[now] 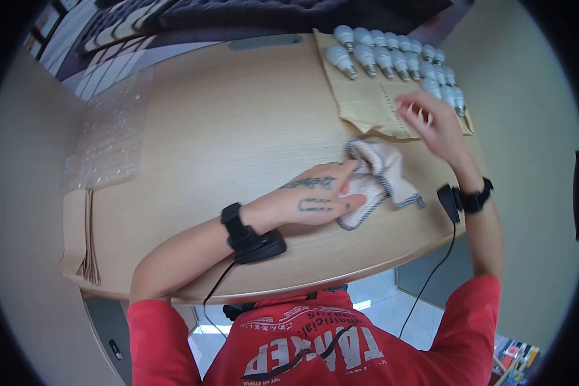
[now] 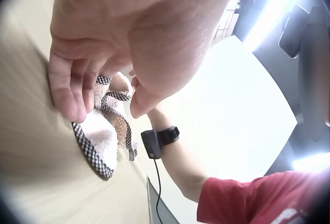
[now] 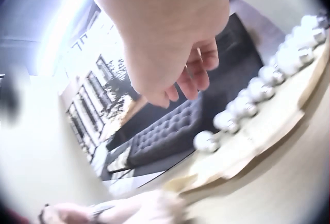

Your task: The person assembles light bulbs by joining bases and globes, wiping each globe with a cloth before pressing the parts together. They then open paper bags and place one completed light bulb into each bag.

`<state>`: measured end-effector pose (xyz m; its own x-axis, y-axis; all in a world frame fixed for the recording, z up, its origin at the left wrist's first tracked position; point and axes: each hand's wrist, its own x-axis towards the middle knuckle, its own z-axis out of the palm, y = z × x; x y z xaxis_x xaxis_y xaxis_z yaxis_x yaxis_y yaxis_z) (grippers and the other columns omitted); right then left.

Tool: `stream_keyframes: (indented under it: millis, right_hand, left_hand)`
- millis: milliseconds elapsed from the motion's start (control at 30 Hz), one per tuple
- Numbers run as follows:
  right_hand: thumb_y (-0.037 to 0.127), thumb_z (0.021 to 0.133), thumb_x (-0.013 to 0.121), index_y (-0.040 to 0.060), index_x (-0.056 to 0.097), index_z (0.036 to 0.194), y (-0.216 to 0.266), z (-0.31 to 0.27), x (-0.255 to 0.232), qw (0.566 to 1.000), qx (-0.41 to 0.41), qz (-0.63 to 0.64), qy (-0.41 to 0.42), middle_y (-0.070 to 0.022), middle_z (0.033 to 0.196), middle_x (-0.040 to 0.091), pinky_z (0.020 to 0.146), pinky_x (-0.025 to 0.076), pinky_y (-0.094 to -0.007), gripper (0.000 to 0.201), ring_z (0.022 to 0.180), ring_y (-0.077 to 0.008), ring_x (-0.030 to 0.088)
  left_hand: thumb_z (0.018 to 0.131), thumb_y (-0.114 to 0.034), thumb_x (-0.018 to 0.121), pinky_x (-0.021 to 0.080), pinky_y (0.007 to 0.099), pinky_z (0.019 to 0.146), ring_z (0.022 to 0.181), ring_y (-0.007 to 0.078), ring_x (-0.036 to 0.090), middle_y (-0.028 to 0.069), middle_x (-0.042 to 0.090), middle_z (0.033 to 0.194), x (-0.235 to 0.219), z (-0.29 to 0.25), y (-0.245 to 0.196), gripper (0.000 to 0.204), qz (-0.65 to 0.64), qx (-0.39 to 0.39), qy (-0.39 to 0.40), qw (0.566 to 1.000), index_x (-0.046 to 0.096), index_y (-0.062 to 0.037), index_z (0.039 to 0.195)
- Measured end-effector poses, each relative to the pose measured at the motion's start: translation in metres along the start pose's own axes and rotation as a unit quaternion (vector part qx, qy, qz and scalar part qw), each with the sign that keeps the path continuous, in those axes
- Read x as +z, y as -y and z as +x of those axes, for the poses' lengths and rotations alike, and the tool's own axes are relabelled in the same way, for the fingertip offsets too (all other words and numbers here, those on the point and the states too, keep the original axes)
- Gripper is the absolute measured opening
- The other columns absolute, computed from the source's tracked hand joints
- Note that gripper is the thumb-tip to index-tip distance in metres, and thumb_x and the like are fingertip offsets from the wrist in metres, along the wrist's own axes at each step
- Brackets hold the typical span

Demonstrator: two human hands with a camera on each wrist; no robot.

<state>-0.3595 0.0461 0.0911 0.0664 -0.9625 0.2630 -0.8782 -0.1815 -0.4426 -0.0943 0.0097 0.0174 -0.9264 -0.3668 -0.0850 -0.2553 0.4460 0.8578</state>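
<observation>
A pale terry cloth with a black-and-white checked border [image 1: 399, 177] lies crumpled near the front right of the table. My left hand [image 1: 318, 193] is at its left side, and the left wrist view shows the fingers [image 2: 64, 98] at the cloth, with the thumb held apart from them. Farther right, my right hand [image 1: 434, 122] is raised in front of the light bulbs [image 1: 384, 61]. Its fingers are loosely bent and hold nothing. The white bulbs with metal screw bases are laid out in rows on a yellowish paper sheet [image 1: 367, 106].
Clear bubble wrap [image 1: 112, 128] lies at the table's left side, above a stack of folded brown cardboard [image 1: 80, 235]. An oval slot cover [image 1: 265, 42] is set in the far edge of the table [image 1: 238, 116]. Behind it stands a dark tufted sofa [image 1: 238, 13].
</observation>
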Motion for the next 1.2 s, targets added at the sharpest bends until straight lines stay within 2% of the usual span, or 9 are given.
stream_keyframes:
  millis: [100,167,367,600,700,867,1000,1100,1200]
  right_hand:
    - [0.008,0.085,0.067,0.0027,0.067,0.106,0.036,-0.019,0.023,0.978,-0.181,0.011,0.101,-0.0138,0.108,0.064,0.083,0.049,-0.0407,0.022,0.096,-0.0310,0.061]
    - [0.003,0.081,0.065,0.0007,0.065,0.107,0.050,-0.024,0.026,0.970,-0.167,0.027,0.172,-0.0162,0.113,0.061,0.091,0.046,-0.0429,0.026,0.106,-0.0364,0.056]
    - [-0.009,0.071,0.064,-0.0022,0.063,0.100,0.060,-0.044,0.034,0.971,-0.106,-0.052,0.210,-0.0159,0.106,0.061,0.087,0.048,-0.0426,0.029,0.099,-0.0365,0.057]
    - [-0.010,0.071,0.064,-0.0038,0.063,0.094,0.046,-0.056,0.031,0.975,-0.060,-0.092,0.191,-0.0159,0.099,0.061,0.083,0.048,-0.0413,0.024,0.095,-0.0354,0.058]
    - [-0.009,0.076,0.063,-0.0054,0.062,0.096,0.041,-0.056,0.028,0.978,-0.016,-0.080,0.192,-0.0166,0.103,0.061,0.083,0.048,-0.0402,0.020,0.095,-0.0358,0.059]
    - [-0.005,0.086,0.060,-0.0039,0.061,0.107,0.053,-0.038,0.019,0.974,-0.079,-0.137,0.164,-0.0175,0.116,0.059,0.087,0.048,-0.0407,0.021,0.107,-0.0359,0.060]
    - [-0.003,0.088,0.061,-0.0013,0.060,0.112,0.062,-0.029,0.020,0.963,-0.136,-0.177,0.150,-0.0170,0.121,0.058,0.089,0.048,-0.0409,0.024,0.111,-0.0354,0.058]
    - [-0.004,0.086,0.063,-0.0015,0.060,0.109,0.079,-0.014,0.029,0.958,-0.185,-0.164,0.146,-0.0163,0.119,0.058,0.088,0.048,-0.0409,0.024,0.109,-0.0344,0.059]
    - [-0.006,0.082,0.065,-0.0016,0.060,0.105,0.095,0.000,0.042,0.951,-0.225,-0.147,0.151,-0.0158,0.114,0.059,0.085,0.048,-0.0407,0.024,0.104,-0.0337,0.059]
  left_hand:
    - [0.093,-0.039,0.058,0.046,0.0409,0.083,0.093,0.0350,0.058,0.0205,0.059,0.102,0.011,0.000,0.008,0.049,0.004,0.103,-0.065,0.993,0.049,0.0015,0.120]
    - [0.093,-0.039,0.058,0.044,0.0431,0.088,0.100,0.0388,0.056,0.0235,0.057,0.107,0.014,-0.001,0.012,0.050,-0.017,0.141,-0.069,0.987,0.048,0.0015,0.121]
    - [0.094,-0.039,0.058,0.043,0.0435,0.095,0.108,0.0394,0.054,0.0248,0.056,0.114,-0.012,-0.045,-0.008,0.053,-0.012,0.091,-0.041,0.995,0.048,0.0016,0.127]
    - [0.093,-0.041,0.062,0.049,0.0375,0.086,0.101,0.0285,0.060,0.0177,0.061,0.111,-0.072,-0.141,0.018,0.046,0.121,0.063,-0.229,0.964,0.061,-0.0040,0.121]
    - [0.093,-0.038,0.062,0.052,0.0314,0.071,0.088,0.0213,0.062,0.0099,0.064,0.098,-0.104,-0.206,0.024,0.036,0.222,-0.039,-0.336,0.915,0.067,-0.0093,0.115]
    - [0.092,-0.016,0.060,0.049,0.0324,0.065,0.074,0.0195,0.058,0.0083,0.061,0.086,-0.128,-0.338,0.011,0.026,0.365,-0.247,-0.447,0.778,0.069,-0.0133,0.115]
    - [0.084,-0.004,0.058,0.046,0.0335,0.064,0.066,0.0207,0.051,0.0082,0.050,0.074,-0.118,-0.427,-0.007,0.036,0.450,-0.431,-0.395,0.675,0.068,-0.0136,0.118]
    - [0.084,-0.004,0.057,0.048,0.0377,0.070,0.071,0.0272,0.056,0.0128,0.056,0.079,-0.107,-0.454,-0.009,0.036,0.373,-0.520,-0.366,0.676,0.068,-0.0142,0.116]
    - [0.084,-0.008,0.062,0.047,0.0380,0.069,0.070,0.0266,0.056,0.0112,0.055,0.075,-0.103,-0.465,0.003,0.033,0.366,-0.514,-0.383,0.675,0.070,-0.0156,0.115]
